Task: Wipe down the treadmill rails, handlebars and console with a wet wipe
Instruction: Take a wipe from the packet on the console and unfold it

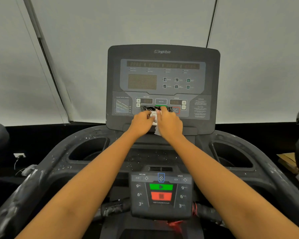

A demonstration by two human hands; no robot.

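At the console [162, 52], the left hand [141, 123] fingers grip a dark wipe packet [146, 108]; the right hand [170, 125] fingers pinch a white wet wipe [156, 131] hanging below.

— What was the console [162, 54] made of?
— Matt dark plastic, smooth. The handlebar [24, 190] looked scuffed, flecked with white.
— And the pack [146, 108]?
— Glossy black film, crinkled; the wipe [157, 131] looked like thin white cloth.

Both arms extended. Left hand [141, 122] and right hand [170, 125] grip a dark wet wipe packet [146, 108] against the treadmill console [162, 54], at 12 o'clock from the lower keypad [160, 195]. White wipe [157, 132] hangs between the hands.
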